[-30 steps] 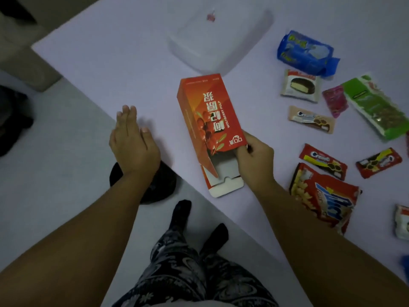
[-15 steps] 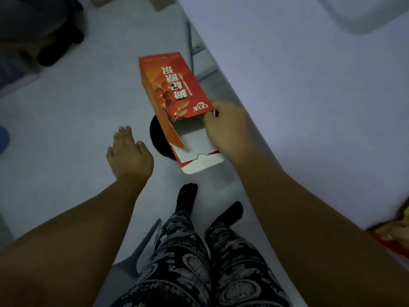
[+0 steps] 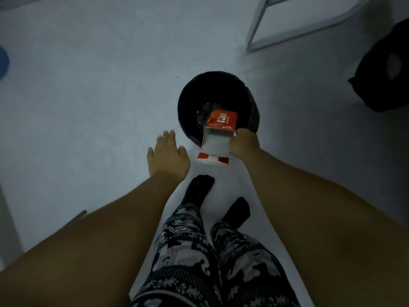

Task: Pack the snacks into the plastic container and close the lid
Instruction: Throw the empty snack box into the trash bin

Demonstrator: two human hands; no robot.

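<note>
My right hand [image 3: 243, 144] grips the open end of an orange cardboard box [image 3: 221, 124]. The box tilts down with its far end inside a black round bin [image 3: 199, 96] on the floor, and its white end flap [image 3: 213, 158] hangs open toward me. My left hand [image 3: 167, 157] hovers left of the box with fingers spread and nothing in it. The plastic container, its lid and the snacks are out of view.
A pale floor fills the view. A metal table leg frame [image 3: 256, 25] stands at the upper right, and a dark object [image 3: 385, 69] lies at the right edge. My legs in patterned trousers and black socks [image 3: 199, 191] are below the hands.
My view has swung from the table down to the floor. My right hand has carried the orange box off the table and lowered its far end into the black bin. The left hand stays empty.
</note>
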